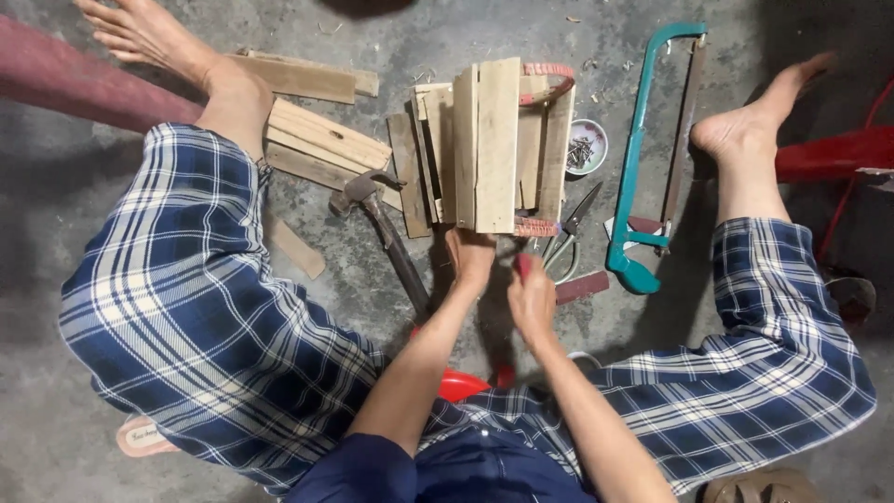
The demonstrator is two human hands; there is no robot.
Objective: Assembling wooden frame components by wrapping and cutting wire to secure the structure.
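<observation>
The slat crate [494,149] stands on the floor [372,289] between my feet, its sides already boarded. My left hand [470,256] grips its near edge. My right hand [531,298] is closed on a small red tool. Loose boards [321,144] and hammer [386,233] lie unused, so I judge the assembly unfinished.

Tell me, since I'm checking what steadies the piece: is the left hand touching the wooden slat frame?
Touching. The head view shows the left hand gripping the near bottom edge of the wooden slat frame, no gap visible.
</observation>
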